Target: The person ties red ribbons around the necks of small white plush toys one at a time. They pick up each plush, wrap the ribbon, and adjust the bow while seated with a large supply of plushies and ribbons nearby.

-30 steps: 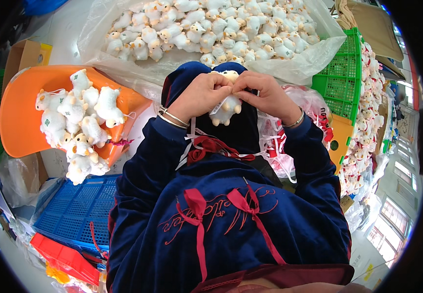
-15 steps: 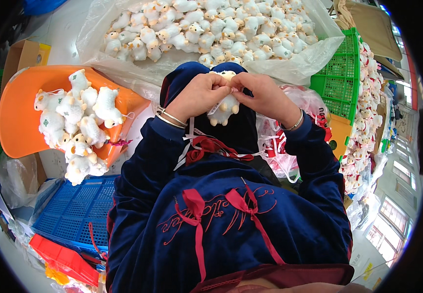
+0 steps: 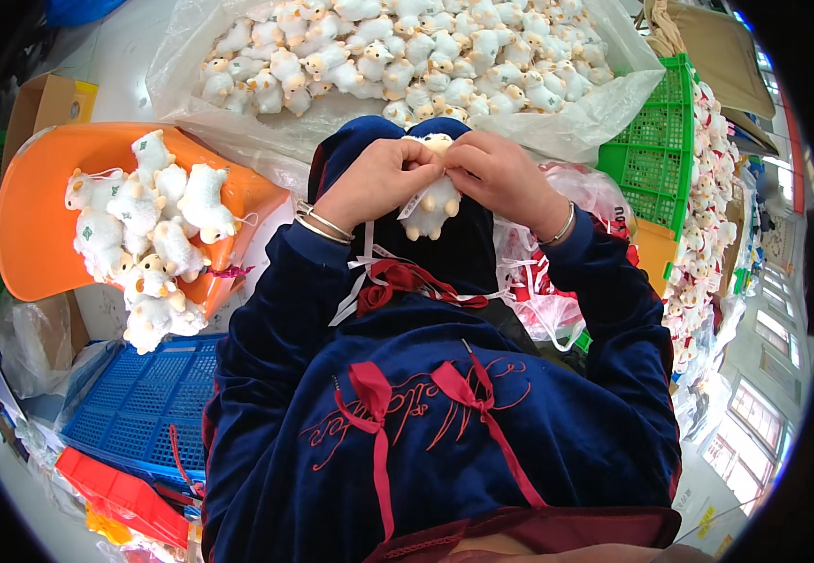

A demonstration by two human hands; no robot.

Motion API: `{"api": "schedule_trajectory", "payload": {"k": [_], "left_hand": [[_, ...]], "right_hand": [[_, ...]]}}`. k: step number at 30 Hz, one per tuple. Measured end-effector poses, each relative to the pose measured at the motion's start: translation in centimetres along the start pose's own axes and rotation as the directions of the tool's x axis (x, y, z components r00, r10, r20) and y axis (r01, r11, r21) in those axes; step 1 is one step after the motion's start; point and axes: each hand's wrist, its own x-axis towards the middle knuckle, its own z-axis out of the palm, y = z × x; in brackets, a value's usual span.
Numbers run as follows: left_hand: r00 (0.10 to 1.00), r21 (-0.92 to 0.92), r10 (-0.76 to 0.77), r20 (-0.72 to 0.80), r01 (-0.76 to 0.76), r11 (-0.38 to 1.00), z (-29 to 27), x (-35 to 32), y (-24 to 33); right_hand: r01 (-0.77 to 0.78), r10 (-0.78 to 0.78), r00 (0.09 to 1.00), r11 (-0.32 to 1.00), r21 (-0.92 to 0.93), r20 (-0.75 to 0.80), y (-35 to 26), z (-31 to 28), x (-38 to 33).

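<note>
A small white plush sheep (image 3: 433,208) with cream feet is upright over my lap, its belly toward me. At its neck my left hand (image 3: 379,183) is closed, thumb and fingertips pinched together. Opposite it my right hand (image 3: 501,174) pinches at the same spot, its fingertips almost meeting the left ones. What lies between the fingertips is too small to make out. Beside the toy's body, below my left fingers, hangs a narrow white printed strip (image 3: 411,204). Red ribbons (image 3: 405,283) and white ribbons (image 3: 351,298) lie bundled on my lap.
Many similar plush sheep (image 3: 407,56) fill a clear plastic sheet (image 3: 177,84) ahead. On the left, several more sit on an orange chair (image 3: 36,216), with a blue crate (image 3: 144,399) nearer. A green crate (image 3: 646,155) and plastic bags (image 3: 548,314) stand at right.
My right fingers have curled in closer at the toy's neck, and the pinkish bit seen there earlier is now mostly hidden. The plush sheep stays in nearly the same place.
</note>
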Motion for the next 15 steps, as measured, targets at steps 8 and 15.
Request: {"api": "schedule_trajectory", "payload": {"k": [8,15], "left_hand": [[0.995,0.055,0.085,-0.059,-0.081,0.995,0.3,-0.7,-0.9],[0.982,0.151,0.147,-0.12,-0.128,0.98,0.3,-1.0,-0.9]], "right_hand": [[0.004,0.001,0.972,1.0,0.022,-0.234,0.0,2.9,-2.6],[0.051,-0.022,0.944,0.995,0.081,-0.329,0.5,4.7,-2.8]]}}
